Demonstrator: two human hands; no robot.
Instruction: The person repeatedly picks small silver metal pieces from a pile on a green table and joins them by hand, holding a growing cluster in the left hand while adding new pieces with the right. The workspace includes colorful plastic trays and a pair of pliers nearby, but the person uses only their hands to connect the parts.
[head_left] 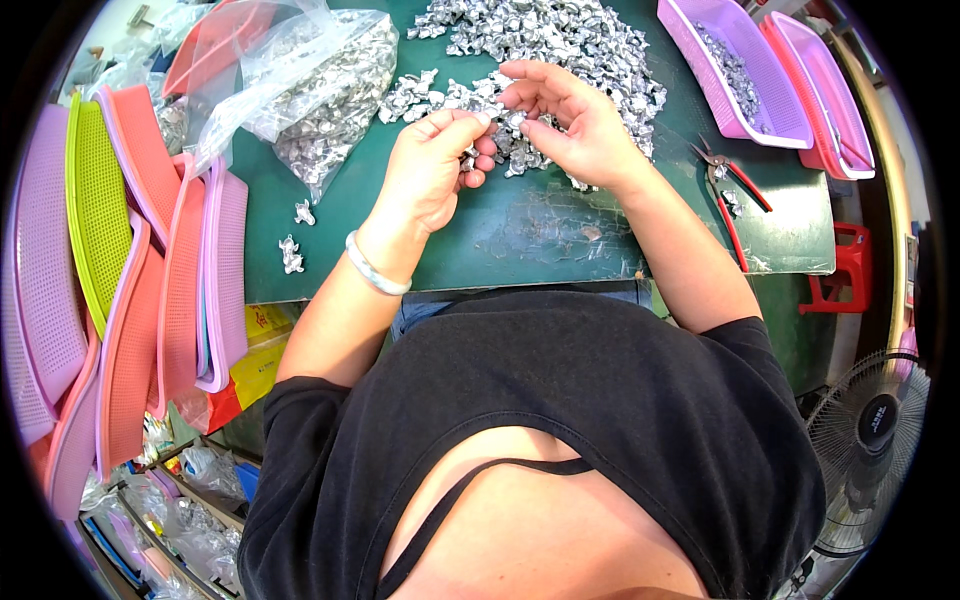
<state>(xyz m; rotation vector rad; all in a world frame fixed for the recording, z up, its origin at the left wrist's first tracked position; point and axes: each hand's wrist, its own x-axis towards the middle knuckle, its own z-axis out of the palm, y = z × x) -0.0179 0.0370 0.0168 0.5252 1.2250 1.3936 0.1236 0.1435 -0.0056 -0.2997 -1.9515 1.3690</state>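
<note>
My left hand (432,165) is closed, thumb pressed on the bent fingers, with a small silver metal casting (468,158) partly showing between them. Close beside it, my right hand (578,130) has its thumb and curled fingers apart, and I see nothing gripped in it. Both hands are over the near edge of a large heap of silver castings (560,40) on the green table (540,235). The casting's exact shape is hidden by my fingers.
A clear plastic bag (335,95) of castings lies left of the heap, and two loose castings (290,254) sit nearer. Red-handled cutters (728,185) and a purple basket (745,60) are at right. Stacked baskets (130,260) crowd the left; a fan (868,440) stands lower right.
</note>
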